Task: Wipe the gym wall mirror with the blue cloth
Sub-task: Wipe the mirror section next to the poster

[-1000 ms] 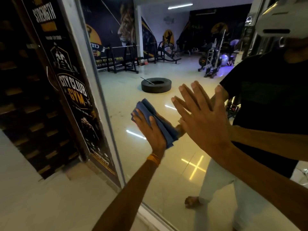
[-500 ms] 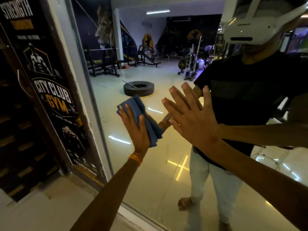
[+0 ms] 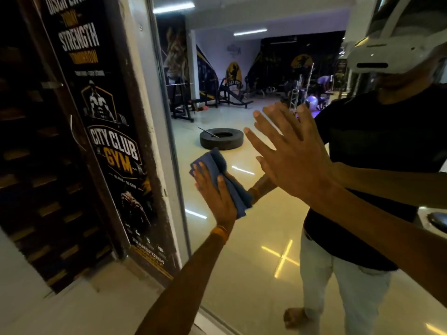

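So the left hand is pressing the folded blue cloth flat-fingered against the wall mirror, near its left edge by the City Club Gym poster. The right hand is hovering open just right, fingers spread.

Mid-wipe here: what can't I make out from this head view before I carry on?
1. Streaks or dust on the large wall mirror: dim light and reflections mask them, head view.
2. The mirror's top and right edges: cut off by the frame.
3. The folded blue cloth, its contact face: covered by the left hand.
4. Whether the right hand touches the glass: its back faces the camera.
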